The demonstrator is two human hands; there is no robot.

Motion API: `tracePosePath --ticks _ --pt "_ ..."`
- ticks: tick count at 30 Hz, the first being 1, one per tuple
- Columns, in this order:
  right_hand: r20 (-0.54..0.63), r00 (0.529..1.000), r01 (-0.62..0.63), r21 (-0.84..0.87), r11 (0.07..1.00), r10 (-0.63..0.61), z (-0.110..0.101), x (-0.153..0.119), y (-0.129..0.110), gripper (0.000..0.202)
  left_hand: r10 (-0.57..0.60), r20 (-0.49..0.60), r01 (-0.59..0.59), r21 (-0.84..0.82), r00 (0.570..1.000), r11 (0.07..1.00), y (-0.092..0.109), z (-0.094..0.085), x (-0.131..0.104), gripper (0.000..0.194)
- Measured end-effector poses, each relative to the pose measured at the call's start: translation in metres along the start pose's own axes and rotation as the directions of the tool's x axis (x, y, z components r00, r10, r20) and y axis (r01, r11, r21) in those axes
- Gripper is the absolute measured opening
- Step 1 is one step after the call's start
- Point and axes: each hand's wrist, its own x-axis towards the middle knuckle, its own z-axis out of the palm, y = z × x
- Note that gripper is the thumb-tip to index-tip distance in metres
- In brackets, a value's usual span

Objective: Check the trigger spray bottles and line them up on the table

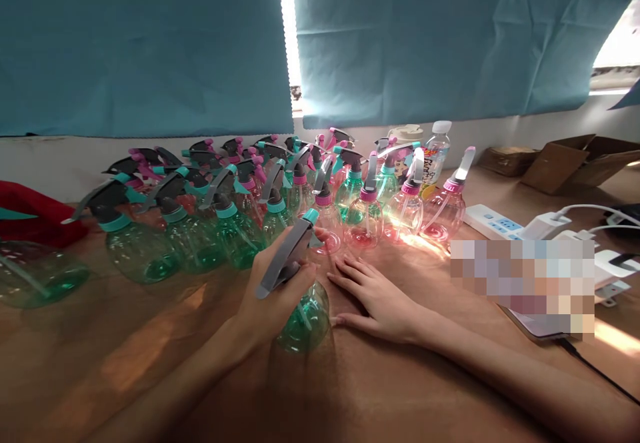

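Note:
My left hand [275, 283] is wrapped round the neck of a green spray bottle [306, 323], below its grey and teal trigger head. The bottle stands roughly upright on the brown table [380, 389]. My right hand [377, 299] lies on the tabletop to the right of this bottle, fingers spread and holding nothing. Beyond my hands stand several more spray bottles in rows. Green ones with teal collars, such as this green bottle [243, 239], are mostly at the left. Pink ones with pink collars, such as this pink bottle [364, 226], are mostly at the right.
A green bottle [45, 276] lies tilted at the far left, near a red item [45, 213]. At the right are a white power strip [487, 219] with plugs and cables, and a phone-like device [535, 326], partly blurred out. Behind are a drink bottle [437, 153] and a cardboard box [560, 166].

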Motion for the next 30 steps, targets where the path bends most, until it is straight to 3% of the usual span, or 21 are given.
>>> tracePosePath --ticks 8,15,30 --pt "0.006 0.999 0.053 0.023 0.998 -0.054 -0.0013 0.0022 -0.0012 0.081 -0.038 0.040 0.041 -0.080 0.998 0.996 0.0028 -0.0006 -0.0010 0.041" --pt "-0.019 0.997 0.075 0.057 0.996 -0.074 -0.0004 0.0020 0.0027 0.053 -0.012 0.080 0.016 -0.053 0.997 0.998 0.0041 -0.0002 0.0009 0.045" --pt "-0.047 0.999 0.020 0.093 0.995 -0.015 -0.0023 -0.0006 0.0038 0.048 -0.013 0.004 0.013 -0.013 1.000 1.000 0.0080 -0.0024 0.0004 0.008"
